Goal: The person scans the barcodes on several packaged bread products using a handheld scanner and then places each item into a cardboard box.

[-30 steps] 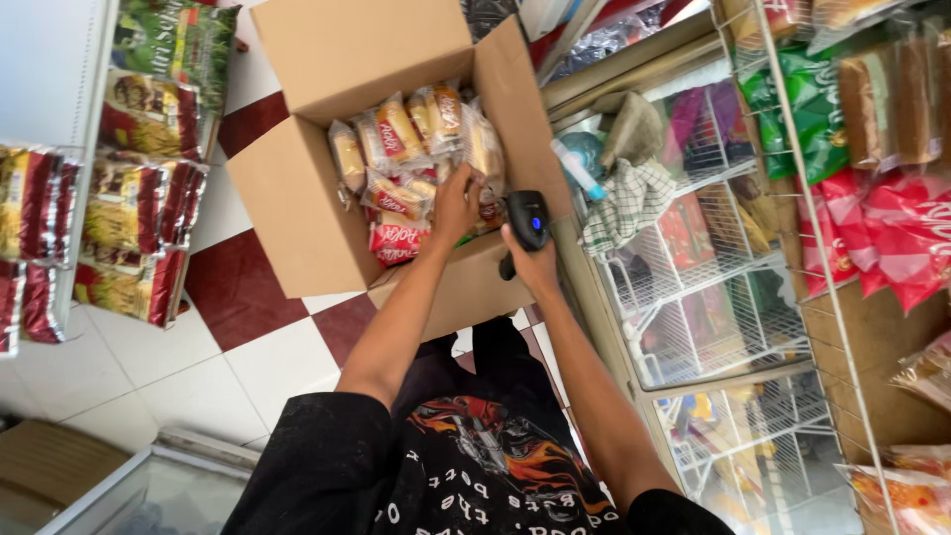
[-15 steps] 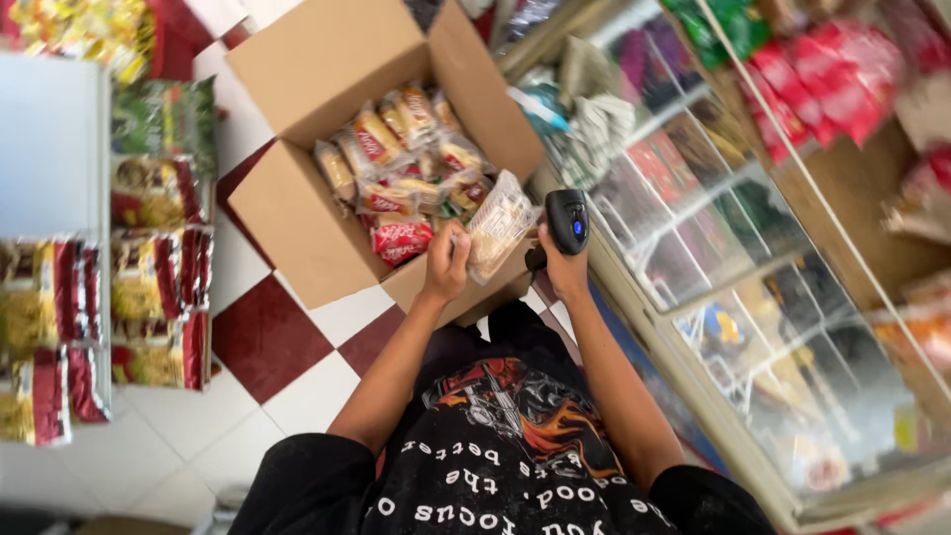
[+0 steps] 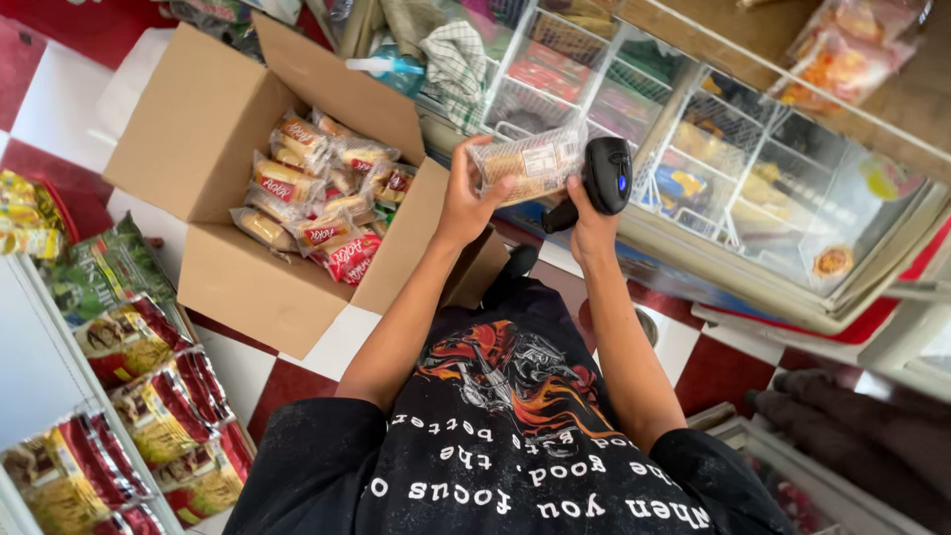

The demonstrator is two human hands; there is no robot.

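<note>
While the left hand [image 3: 466, 203] grips a clear plastic snack packet with a white label [image 3: 525, 163] by its lower left end, fingers curled around it, the right hand [image 3: 591, 226] is wrapped around the handle of a black handheld barcode scanner [image 3: 602, 178]. Packet and scanner sit just above the centre of the frame, the scanner's head touching or nearly touching the packet's right end; which of the two, the view does not settle. Both are held up in front of a glass-topped chest freezer with white wire baskets [image 3: 753, 188] that runs along the upper right of the frame.

At upper left, an open brown cardboard box [image 3: 198, 149] stands on the red and white tiled floor [image 3: 337, 337], well apart from the raised packet. Inside it lies a heap of similar clear-wrapped snack packets with red and orange print [image 3: 317, 203]. A green checked cloth [image 3: 451, 54] and a spray bottle [image 3: 386, 67] lie near the freezer's left end, at the top of the frame. Along the left edge, a white wire rack holds green, yellow and red snack bags [image 3: 149, 386]. At bottom centre shows the person's black printed shirt [image 3: 505, 446].
</note>
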